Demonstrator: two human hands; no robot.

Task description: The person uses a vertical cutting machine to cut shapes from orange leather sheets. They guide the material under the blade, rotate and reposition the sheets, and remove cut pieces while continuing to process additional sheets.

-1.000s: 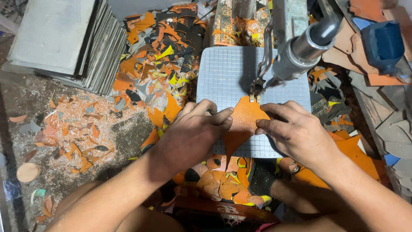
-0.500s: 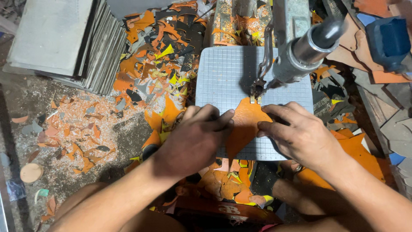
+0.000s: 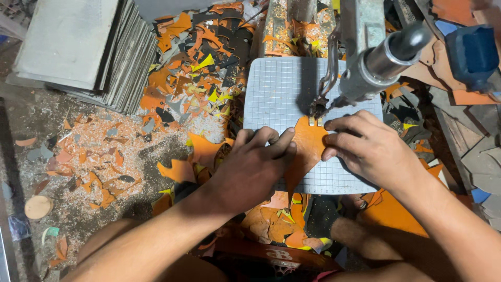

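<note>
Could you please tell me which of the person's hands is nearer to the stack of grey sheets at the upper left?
Left. The left hand lies right of the stack of grey sheets; the right hand is farther right.

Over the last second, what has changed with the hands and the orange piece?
Very little. Both hands, left hand and right hand, keep pressing the orange piece flat on the gridded plate at the saw blade; only a slight shift shows. The scraps are unchanged.

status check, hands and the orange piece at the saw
Left hand and right hand both flat on orange sheet piece. Piece lies on gridded saw table, top edge at blade. Nothing between fingers and blade.
</note>
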